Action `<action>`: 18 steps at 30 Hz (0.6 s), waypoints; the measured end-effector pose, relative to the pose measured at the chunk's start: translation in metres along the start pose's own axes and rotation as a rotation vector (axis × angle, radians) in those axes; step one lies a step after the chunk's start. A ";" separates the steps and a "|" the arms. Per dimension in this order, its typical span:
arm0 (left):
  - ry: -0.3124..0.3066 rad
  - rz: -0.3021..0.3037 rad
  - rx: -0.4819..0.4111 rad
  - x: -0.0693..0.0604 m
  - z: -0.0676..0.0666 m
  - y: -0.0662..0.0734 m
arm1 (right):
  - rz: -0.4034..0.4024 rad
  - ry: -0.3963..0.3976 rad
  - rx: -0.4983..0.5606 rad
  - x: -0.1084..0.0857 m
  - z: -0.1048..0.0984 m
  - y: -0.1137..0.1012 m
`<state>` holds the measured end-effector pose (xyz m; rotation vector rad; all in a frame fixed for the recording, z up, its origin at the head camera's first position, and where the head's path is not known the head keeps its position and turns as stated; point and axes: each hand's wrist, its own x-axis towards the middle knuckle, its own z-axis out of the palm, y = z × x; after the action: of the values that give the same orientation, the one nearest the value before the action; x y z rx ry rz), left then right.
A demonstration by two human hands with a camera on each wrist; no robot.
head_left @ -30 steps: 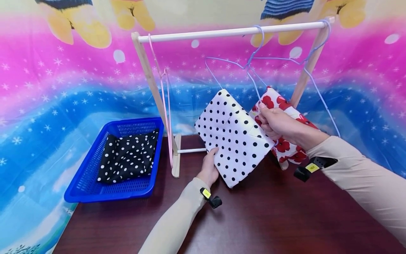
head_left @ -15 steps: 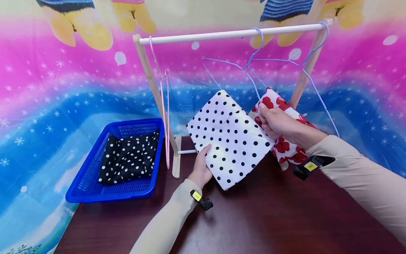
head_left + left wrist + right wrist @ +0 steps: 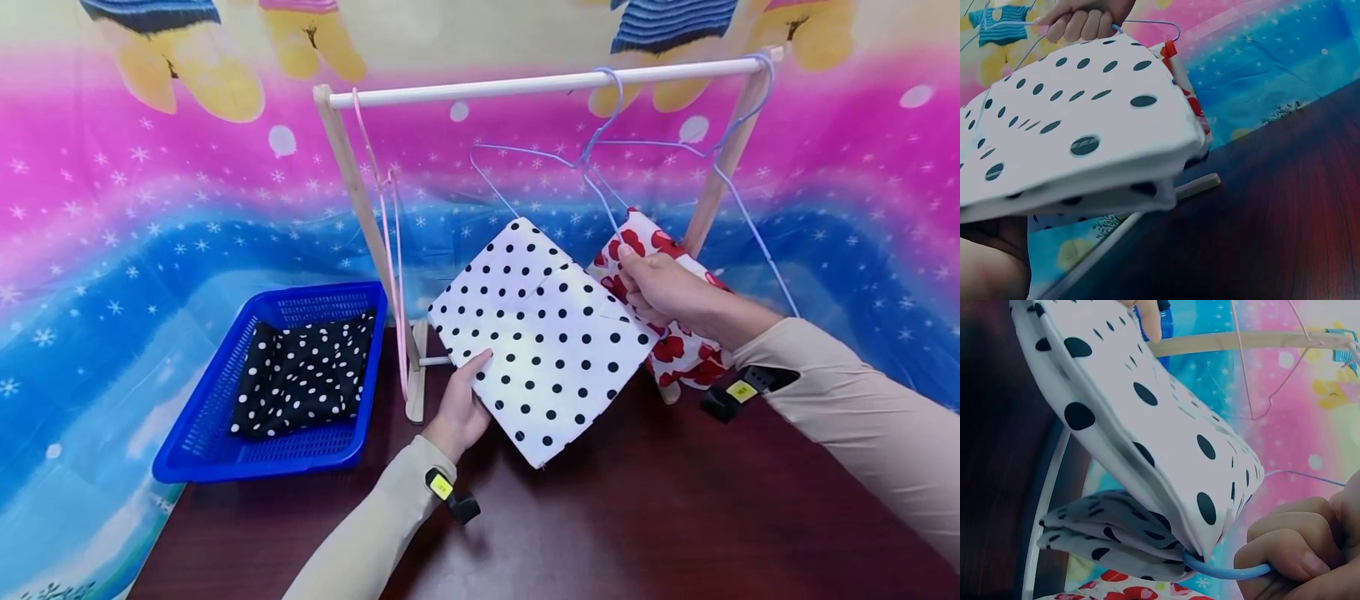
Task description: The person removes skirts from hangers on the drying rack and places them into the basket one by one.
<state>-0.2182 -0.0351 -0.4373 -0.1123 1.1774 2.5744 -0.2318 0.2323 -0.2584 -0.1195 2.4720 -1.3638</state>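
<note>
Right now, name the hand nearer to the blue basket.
Left. The left hand holds the white dotted cloth, just right of the blue basket; the right hand grips a hanger, much farther right.

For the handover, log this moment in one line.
left hand: holds white dotted cloth; right hand: grips blue hanger; white dotted cloth: folded over blue hanger; black dotted cloth: in blue basket

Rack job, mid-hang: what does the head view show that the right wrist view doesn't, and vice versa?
Head only: the rack's right post, two blue hooks over the top rail, and the beige sleeves.

Right wrist only: the lower layer of the white dotted cloth, beneath its upper fold.

Both: that cloth, the red-flowered cloth, the pink hanger, the blue hanger in the right hand, and the left hand, partly.
</note>
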 end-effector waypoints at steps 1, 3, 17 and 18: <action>-0.013 -0.002 0.010 -0.002 0.000 0.001 | 0.004 0.005 0.004 0.000 0.000 0.000; -0.039 -0.007 0.029 -0.007 -0.001 0.004 | 0.006 -0.006 0.003 -0.001 -0.002 0.000; -0.208 -0.065 0.174 -0.035 -0.005 0.016 | -0.022 0.037 -0.094 -0.003 -0.007 0.001; -0.220 -0.065 0.183 -0.037 -0.004 0.017 | -0.026 0.042 -0.107 -0.003 -0.007 0.001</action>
<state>-0.1889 -0.0575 -0.4209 0.1656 1.2937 2.3390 -0.2314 0.2395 -0.2551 -0.1490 2.5868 -1.2563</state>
